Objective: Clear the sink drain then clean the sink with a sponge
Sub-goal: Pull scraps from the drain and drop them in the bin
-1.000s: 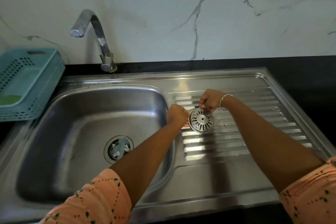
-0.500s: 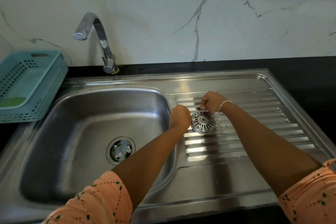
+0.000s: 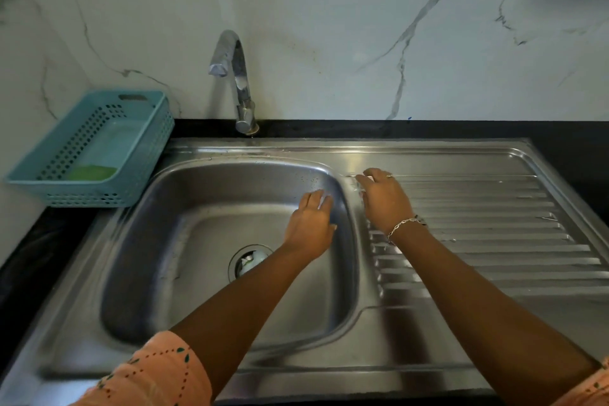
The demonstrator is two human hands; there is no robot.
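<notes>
The steel sink basin [image 3: 184, 241] has an uncovered drain [image 3: 250, 262] with whitish debris in it. My left hand [image 3: 309, 224] hovers over the basin's right side, fingers relaxed and holding nothing. My right hand [image 3: 384, 199] lies palm down on the ribbed drainboard [image 3: 494, 227] by the basin's rim, fingers extended. The round metal strainer is out of sight; whether it lies under my right hand I cannot tell. A green sponge [image 3: 92, 172] lies in the teal basket [image 3: 29, 180] at the left.
A chrome faucet [image 3: 242, 92] stands behind the basin with its spout over the back edge. A marble wall rises behind the black counter [image 3: 494, 130]. The basket sits on the counter left of the sink.
Both hands let go of the strainer they held over the drainboard and opened. The left hand moved over the basin. The strainer is no longer visible, and my view swung left.
</notes>
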